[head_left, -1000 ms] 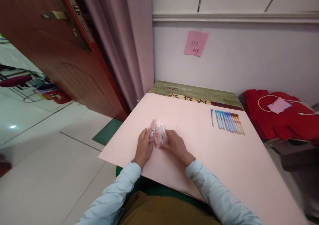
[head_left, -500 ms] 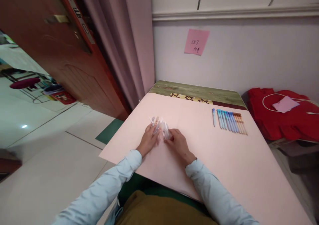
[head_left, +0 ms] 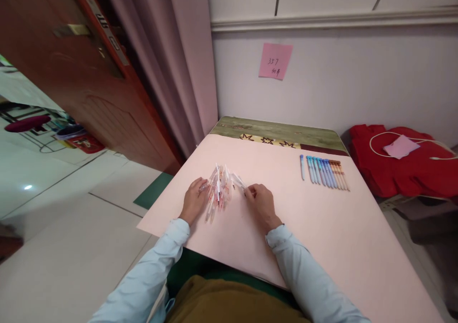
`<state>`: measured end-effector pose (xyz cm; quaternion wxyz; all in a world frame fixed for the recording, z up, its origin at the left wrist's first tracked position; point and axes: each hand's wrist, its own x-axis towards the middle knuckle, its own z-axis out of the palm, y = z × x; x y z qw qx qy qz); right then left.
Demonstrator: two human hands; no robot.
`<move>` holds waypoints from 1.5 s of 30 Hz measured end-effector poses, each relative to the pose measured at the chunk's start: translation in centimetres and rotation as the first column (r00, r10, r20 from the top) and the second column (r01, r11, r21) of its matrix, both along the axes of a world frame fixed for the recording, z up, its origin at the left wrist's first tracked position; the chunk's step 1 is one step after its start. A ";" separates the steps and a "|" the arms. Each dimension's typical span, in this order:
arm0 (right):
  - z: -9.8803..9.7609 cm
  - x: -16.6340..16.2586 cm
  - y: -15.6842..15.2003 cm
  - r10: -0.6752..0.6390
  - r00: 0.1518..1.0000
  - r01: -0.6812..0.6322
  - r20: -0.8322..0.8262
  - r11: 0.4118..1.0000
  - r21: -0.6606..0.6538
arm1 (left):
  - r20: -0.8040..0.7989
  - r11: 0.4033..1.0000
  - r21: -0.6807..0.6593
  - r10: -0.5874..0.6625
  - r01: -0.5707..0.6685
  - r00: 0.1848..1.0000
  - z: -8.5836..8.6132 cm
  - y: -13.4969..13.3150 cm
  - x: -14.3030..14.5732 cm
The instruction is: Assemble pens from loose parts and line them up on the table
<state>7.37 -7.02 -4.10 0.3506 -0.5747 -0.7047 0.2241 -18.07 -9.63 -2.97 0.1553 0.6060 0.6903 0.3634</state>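
A loose pile of clear pens (head_left: 219, 192), with white, pinkish and orange parts, lies on the pink table top (head_left: 286, 246) between my hands. At the pile's left edge is my left hand (head_left: 194, 200), its fingers curled round the end of a clear, faintly purple pen (head_left: 204, 187). On the right, my right hand (head_left: 261, 204) is closed, thumb and fingers pinching the near end of whitish clear pens (head_left: 237, 181). Their far ends point left towards the pile; I cannot tell exactly how many they are.
Blue, purple and brown-topped pens (head_left: 324, 171) lie side by side at the right, with one blue pen (head_left: 302, 167) slightly apart. Beyond the table's right edge sit red cloth (head_left: 372, 175) and a white cable (head_left: 375, 150). A brown door (head_left: 118, 103) stands left; a wall rises behind.
My hands have moved apart, left hand leftward and right hand slightly rightward. The pens gathered between them now lie spread in a pile. The view has shifted slightly.
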 end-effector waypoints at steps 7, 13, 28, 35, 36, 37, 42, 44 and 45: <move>-0.4 0.0 0.2 -0.054 0.999 0.054 -0.008 0.998 0.017 | -0.078 0.978 0.048 -0.197 0.201 0.977 -0.8 0.6 0.1; 0.2 -1.1 -0.8 0.088 0.980 -0.128 0.181 0.966 0.224 | -0.206 0.937 0.049 -0.329 0.346 0.922 -1.0 0.2 0.4; 0.5 -1.4 -1.6 0.131 0.939 -0.233 0.319 0.922 0.310 | -0.110 0.927 0.125 -0.342 0.355 0.933 -1.0 -0.4 0.3; 0.6 -1.8 -1.5 0.357 0.863 -0.474 0.358 0.817 0.329 | 0.140 0.970 0.236 0.033 -0.066 0.990 -0.4 -0.6 0.1; 0.6 -1.8 -1.5 0.364 0.860 -0.480 0.358 0.817 0.320 | 0.184 0.961 0.225 0.118 -0.159 0.976 -0.3 -0.6 -0.1; 0.7 -1.9 -1.5 0.367 0.858 -0.481 0.359 0.819 0.312 | 0.223 0.950 0.204 0.189 -0.236 0.956 -0.3 -0.7 -0.2; 0.9 -1.8 -1.8 0.389 0.853 -0.489 0.347 0.828 0.275 | 0.340 0.936 0.070 0.302 -0.344 0.891 -0.1 -0.6 -0.6; 0.8 -1.6 -1.8 0.351 0.890 -0.430 0.290 0.859 0.278 | 0.360 0.937 0.042 0.309 -0.346 0.880 0.0 -0.6 -0.6; 0.7 -1.5 -1.7 0.307 0.920 -0.369 0.242 0.888 0.275 | 0.363 0.941 0.033 0.304 -0.338 0.881 0.1 -0.6 -0.5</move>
